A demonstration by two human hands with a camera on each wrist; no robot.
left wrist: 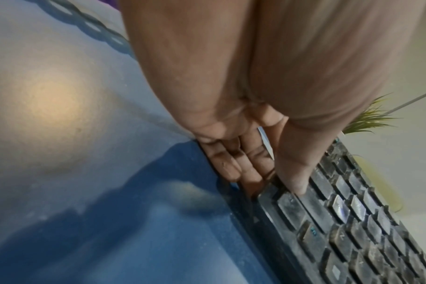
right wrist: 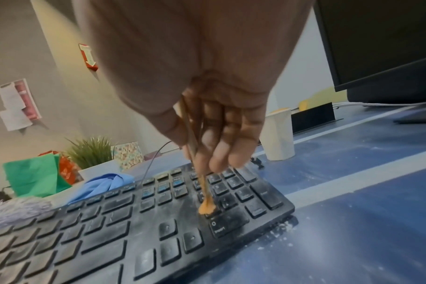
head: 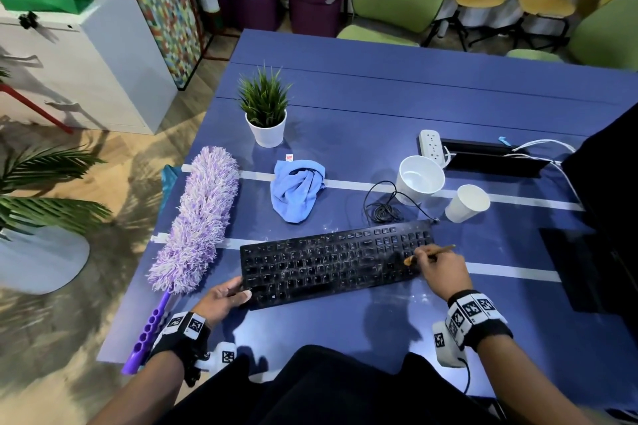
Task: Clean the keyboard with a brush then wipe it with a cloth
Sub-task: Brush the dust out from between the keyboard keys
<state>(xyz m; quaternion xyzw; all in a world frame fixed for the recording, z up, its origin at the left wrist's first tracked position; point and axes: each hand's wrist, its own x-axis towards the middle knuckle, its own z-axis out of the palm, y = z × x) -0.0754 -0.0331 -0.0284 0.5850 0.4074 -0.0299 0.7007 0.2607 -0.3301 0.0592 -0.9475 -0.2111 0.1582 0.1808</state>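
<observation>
Right hand (head: pixel 440 269) — fingers pinched together on the thin stem of a brush (right wrist: pixel 205 203); the orange bristle tip is pressed down among the number-pad keys, stem angled back and outward past the hand. Held like a pen, presumably so the tip can get into the gaps between keys.

Left hand (head: pixel 222 297) — clamped on the left end of the keyboard (head: pixel 336 264), thumb on top by the corner keys, fingers along and under the edge in the left wrist view. Judged a bracing hold, so that brushing does not slide the board.

Keyboard — black, dusted with pale powder, lying near the front edge of the blue surface (head: pixel 379 97); more powder is scattered on the surface off its right end. The keys around the brush look darker than the middle rows, so brushing seems only partly done.

Cloth (head: pixel 297 191) — blue, crumpled, just behind the keyboard toward the surface's middle, untouched; within reach for the wiping step.

Duster (head: pixel 196 217) — purple, fluffy, lying along the left edge, its handle overhanging the front-left corner.

Potted plant (head: pixel 266 114) — white pot, behind the cloth.

Two paper cups (head: pixel 419 179) — behind the keyboard's right end, beside the coiled cable.
</observation>
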